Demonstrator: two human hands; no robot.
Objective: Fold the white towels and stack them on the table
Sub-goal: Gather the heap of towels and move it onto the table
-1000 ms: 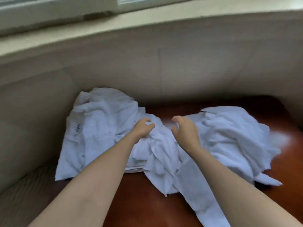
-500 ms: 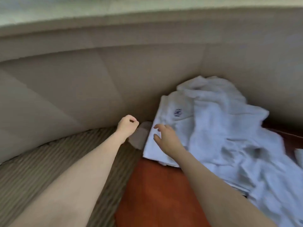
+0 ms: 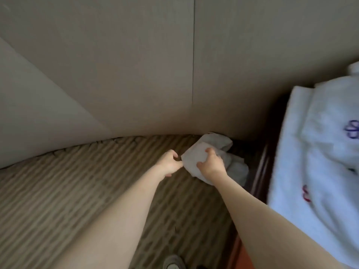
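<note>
— What sort of place were you in?
— A furnished room, you'd say a hotel or a home: striped carpet (image 3: 81, 183) ran up to plain beige walls (image 3: 136, 65), and a polished wooden table (image 3: 259, 171) stood in the corner.
— Anything else?
— White towels (image 3: 318, 152) with small stitched marks lay piled on it.

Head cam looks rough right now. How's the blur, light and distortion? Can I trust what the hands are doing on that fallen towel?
Head view: wide-angle bend curves the carpet edge; white towels on the table at right are smeared by motion blur; fallen towel lies in dim shadow near the wall, looking grey. Right hand holds it; left hand pinches its edge, fairly sharp.
</note>
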